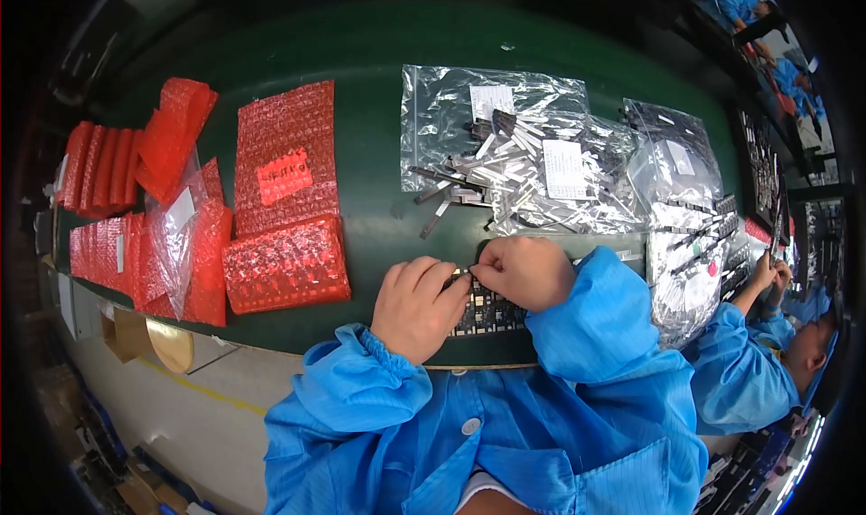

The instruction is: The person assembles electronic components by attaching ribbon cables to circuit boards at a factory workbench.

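Head view. 1 populated circuit-board panel (493, 315): flat near the green table (379, 213)'s near edge, within easy reach, I judge. Left hand (417, 306): bent over the panel's left end, probably steadying it. Right hand (530, 271): fingertips bunched at its upper edge. Whether either clamps anything, I cannot tell. Metal strips (520, 165): beyond, loosely heaped, likely for quick picking.

Red plastic bubble-wrap roll (287, 267), left of the left hand (419, 308): glossy, bumpy. Clear flat plastic bag (435, 96) beyond the right hand (527, 273): glossy, creased. White rectangular paper label (492, 100) there: matt. Flat green tabletop (379, 172) beneath both hands: smooth, faint sheen. Blue cloth sleeves (591, 317) behind both hands: wrinkled.
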Tool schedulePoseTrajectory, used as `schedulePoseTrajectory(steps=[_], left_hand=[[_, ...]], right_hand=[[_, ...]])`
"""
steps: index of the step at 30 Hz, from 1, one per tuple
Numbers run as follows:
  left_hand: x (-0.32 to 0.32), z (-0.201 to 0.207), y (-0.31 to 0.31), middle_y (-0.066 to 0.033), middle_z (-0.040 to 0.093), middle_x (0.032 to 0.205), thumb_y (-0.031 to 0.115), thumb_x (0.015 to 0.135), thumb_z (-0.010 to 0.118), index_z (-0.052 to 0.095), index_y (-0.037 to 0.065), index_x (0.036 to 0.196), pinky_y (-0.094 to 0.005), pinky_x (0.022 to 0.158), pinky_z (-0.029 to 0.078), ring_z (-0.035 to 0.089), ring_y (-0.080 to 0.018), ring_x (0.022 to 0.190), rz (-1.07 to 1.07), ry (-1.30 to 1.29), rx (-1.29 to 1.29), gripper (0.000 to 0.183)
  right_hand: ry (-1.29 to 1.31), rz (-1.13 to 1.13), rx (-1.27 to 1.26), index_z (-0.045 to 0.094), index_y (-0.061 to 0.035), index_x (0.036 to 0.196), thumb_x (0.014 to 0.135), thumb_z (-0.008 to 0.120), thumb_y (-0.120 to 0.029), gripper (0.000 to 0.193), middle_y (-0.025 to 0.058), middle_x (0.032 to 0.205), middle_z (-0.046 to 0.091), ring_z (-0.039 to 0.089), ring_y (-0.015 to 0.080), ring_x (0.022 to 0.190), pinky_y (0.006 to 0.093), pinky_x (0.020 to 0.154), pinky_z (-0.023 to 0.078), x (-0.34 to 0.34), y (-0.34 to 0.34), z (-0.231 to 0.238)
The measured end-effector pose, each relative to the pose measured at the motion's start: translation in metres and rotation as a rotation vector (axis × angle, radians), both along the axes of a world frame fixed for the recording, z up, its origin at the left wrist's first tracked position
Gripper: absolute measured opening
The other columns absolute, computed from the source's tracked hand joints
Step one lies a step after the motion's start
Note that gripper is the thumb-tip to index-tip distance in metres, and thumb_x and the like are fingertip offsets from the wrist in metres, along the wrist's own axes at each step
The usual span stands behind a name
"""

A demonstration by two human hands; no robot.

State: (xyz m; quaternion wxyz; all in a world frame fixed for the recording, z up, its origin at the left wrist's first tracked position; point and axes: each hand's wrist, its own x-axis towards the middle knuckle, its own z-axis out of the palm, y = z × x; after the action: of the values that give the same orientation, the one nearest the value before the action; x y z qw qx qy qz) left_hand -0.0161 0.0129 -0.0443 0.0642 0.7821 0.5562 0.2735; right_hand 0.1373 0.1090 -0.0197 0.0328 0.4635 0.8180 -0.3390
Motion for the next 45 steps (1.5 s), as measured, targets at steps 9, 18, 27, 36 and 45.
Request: schedulePoseTrajectory(steps=[9,18,27,36,45], left_hand=[[-0.001,0.001,0.003,-0.0056,0.055,0.095,0.011,0.066,0.067,0.063,0.007,0.093,-0.0367,0.076,0.041,0.051,-0.0233,0.093,-0.002,-0.017,-0.017,0.028],[-0.001,0.001,0.003,-0.0049,0.055,0.096,0.011,0.066,0.067,0.063,0.008,0.093,-0.0368,0.076,0.041,0.051,-0.0229,0.094,-0.013,-0.007,-0.014,0.028],[-0.016,0.011,0.012,-0.0072,0.057,0.093,0.014,0.072,0.065,0.062,0.008,0.094,-0.0376,0.074,0.043,0.054,-0.0260,0.088,0.162,-0.082,-0.001,0.023],[-0.016,0.014,0.050,-0.0094,0.062,0.082,0.012,0.073,0.065,0.057,0.006,0.099,-0.0387,0.068,0.047,0.060,-0.0287,0.077,0.349,0.077,-0.143,0.027],[-0.036,0.084,0.035,-0.0057,0.053,0.074,-0.001,0.079,0.057,0.045,0.000,0.102,-0.0234,0.055,0.045,0.056,-0.0100,0.066,0.366,-0.870,-0.662,0.027]], right_hand=[[0.030,0.029,0.074,0.065,-0.0089,0.074,0.072,0.064,-0.027,0.018,0.0096,0.069,0.063,0.062,0.0276,0.064,0.0369,0.058,0.049,-0.001,0.001,-0.006],[0.020,0.053,0.153,0.064,-0.0097,0.071,0.072,0.064,-0.026,0.016,0.0101,0.066,0.062,0.062,0.0273,0.061,0.0379,0.055,0.049,0.000,-0.002,-0.007],[0.270,0.082,0.420,0.063,-0.0049,0.086,0.072,0.069,-0.016,0.020,0.0108,0.082,0.060,0.059,0.0282,0.076,0.0364,0.067,0.048,0.022,-0.007,0.032],[0.341,0.010,0.406,0.061,-0.0050,0.094,0.070,0.069,-0.016,0.027,0.0111,0.089,0.059,0.056,0.0299,0.086,0.0372,0.075,0.045,0.038,-0.001,0.021],[0.265,0.048,0.526,0.057,-0.0129,0.112,0.069,0.071,-0.022,0.046,0.0104,0.120,0.051,0.045,0.0329,0.113,0.0429,0.092,0.039,0.037,0.004,-0.010]])
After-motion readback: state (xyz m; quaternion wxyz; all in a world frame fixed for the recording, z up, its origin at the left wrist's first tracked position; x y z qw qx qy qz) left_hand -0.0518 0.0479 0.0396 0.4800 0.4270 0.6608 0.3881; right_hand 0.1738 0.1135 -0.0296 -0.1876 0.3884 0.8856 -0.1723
